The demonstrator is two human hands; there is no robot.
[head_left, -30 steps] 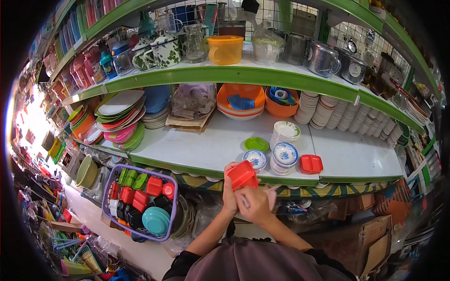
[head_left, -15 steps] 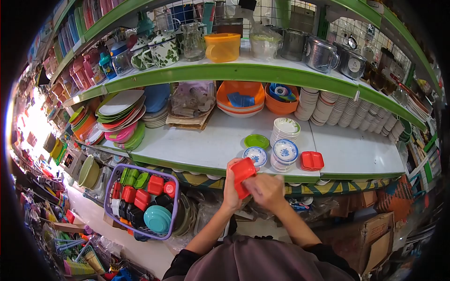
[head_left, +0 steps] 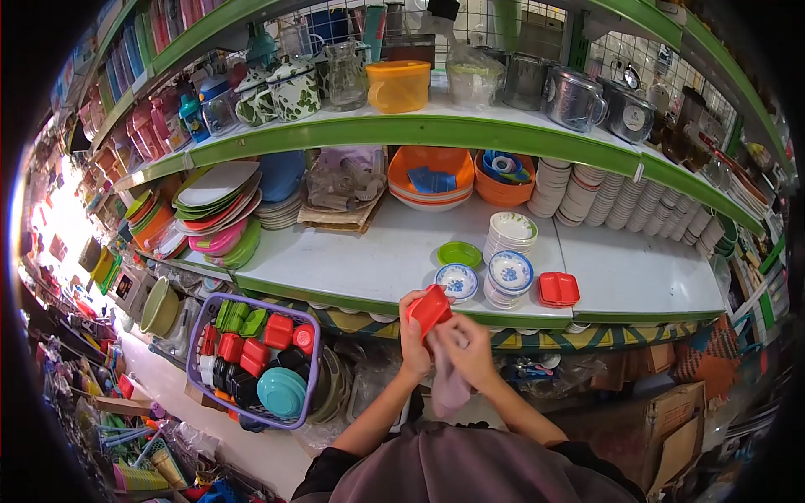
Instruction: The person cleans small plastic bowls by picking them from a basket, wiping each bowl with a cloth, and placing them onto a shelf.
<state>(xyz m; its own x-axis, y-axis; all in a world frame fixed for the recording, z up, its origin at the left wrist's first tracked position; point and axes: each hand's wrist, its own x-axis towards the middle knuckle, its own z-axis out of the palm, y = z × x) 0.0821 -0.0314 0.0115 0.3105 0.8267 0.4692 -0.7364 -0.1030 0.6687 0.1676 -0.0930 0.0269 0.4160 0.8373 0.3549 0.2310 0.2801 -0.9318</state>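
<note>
My left hand [head_left: 413, 342] grips a small red plastic dish [head_left: 429, 308] in front of the shelf edge, tilted with its underside partly toward me. Fingers of my right hand [head_left: 472, 354] are closed on a pale pinkish cloth [head_left: 450, 390], which hangs down below the dish. Just beyond my hands stand a blue-flowered bowl [head_left: 457, 282], a stack of similar bowls [head_left: 511, 272], a taller white bowl stack [head_left: 512, 230] and a green dish [head_left: 459, 254]. To their right lie stacked red divided dishes [head_left: 558, 289].
A purple basket [head_left: 313, 369] of red, green, black and teal dishes stands at lower left. Plates [head_left: 218, 186], orange bowls [head_left: 429, 173] and rows of white bowls [head_left: 620, 201] line the shelf's back. Above runs a green-edged shelf [head_left: 402, 130] with mugs and jugs. Cardboard [head_left: 671, 419] leans at lower right.
The red dish has turned in my left hand and appears shorter. My right hand has shifted slightly off it, and the cloth now hangs into view beneath.
</note>
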